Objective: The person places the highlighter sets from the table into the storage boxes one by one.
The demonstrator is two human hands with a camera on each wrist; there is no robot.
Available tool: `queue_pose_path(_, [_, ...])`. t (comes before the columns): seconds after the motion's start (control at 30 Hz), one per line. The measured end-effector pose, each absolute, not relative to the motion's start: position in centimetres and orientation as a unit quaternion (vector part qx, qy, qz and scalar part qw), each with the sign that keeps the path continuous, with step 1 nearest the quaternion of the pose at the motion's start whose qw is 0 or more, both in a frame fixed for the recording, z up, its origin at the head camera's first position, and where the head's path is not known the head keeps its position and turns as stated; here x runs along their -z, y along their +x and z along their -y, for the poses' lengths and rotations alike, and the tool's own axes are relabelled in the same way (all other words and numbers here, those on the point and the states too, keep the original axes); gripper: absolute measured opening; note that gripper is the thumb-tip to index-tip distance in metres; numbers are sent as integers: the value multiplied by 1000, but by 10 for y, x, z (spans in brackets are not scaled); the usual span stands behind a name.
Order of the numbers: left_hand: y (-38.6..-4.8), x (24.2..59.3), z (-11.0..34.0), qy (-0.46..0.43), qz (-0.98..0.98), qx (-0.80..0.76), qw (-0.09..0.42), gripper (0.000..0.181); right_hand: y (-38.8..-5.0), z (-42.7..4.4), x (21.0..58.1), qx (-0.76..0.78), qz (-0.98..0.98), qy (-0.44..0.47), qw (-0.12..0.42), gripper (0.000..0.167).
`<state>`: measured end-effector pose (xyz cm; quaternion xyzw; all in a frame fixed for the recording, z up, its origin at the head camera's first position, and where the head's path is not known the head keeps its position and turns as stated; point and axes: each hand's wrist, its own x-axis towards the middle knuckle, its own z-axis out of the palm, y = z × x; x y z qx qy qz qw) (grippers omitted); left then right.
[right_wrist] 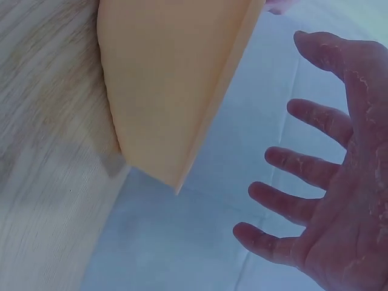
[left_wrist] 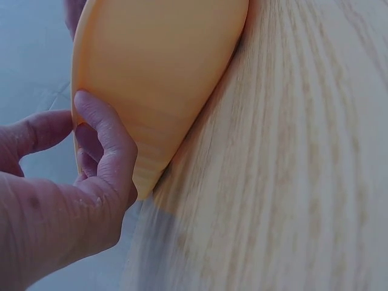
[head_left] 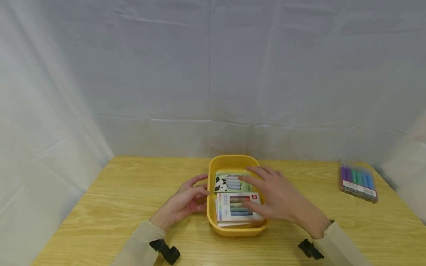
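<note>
A yellow plastic basket (head_left: 236, 232) stands on the wooden table. Inside it, a white box with a window showing coloured sticks (head_left: 223, 208) lies nearest, partly over another pale box. Behind it is a green box with a panda picture (head_left: 220, 184). My left hand (head_left: 186, 202) touches the basket's left side near the rim, fingers loosely bent; the left wrist view shows fingertips at the basket wall (left_wrist: 157, 66). Over the basket's right side hovers my right hand (head_left: 279, 195), fingers spread and holding nothing. In the right wrist view, those fingers (right_wrist: 303, 167) are apart from the basket.
At the table's right lies a clear pack of purple, green and blue markers (head_left: 358, 183). A pale sheet (head_left: 233, 74) hangs behind the wooden table (head_left: 149, 177) and along its sides. Black straps (head_left: 165, 251) are around both wrists.
</note>
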<state>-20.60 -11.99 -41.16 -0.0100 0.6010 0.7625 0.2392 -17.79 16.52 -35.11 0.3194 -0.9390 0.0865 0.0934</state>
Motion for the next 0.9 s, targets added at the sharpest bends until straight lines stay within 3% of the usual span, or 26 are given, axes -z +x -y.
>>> queue_pose_path(0.27, [-206,412,120,-5,-598,-764,241,67,-176,-177,356,-77,933,311,164,64])
queue_pose_path(0.9, [-208,414,119,-6,-602,-762,239,68,-178,-206,362,-68,948,259,172,64])
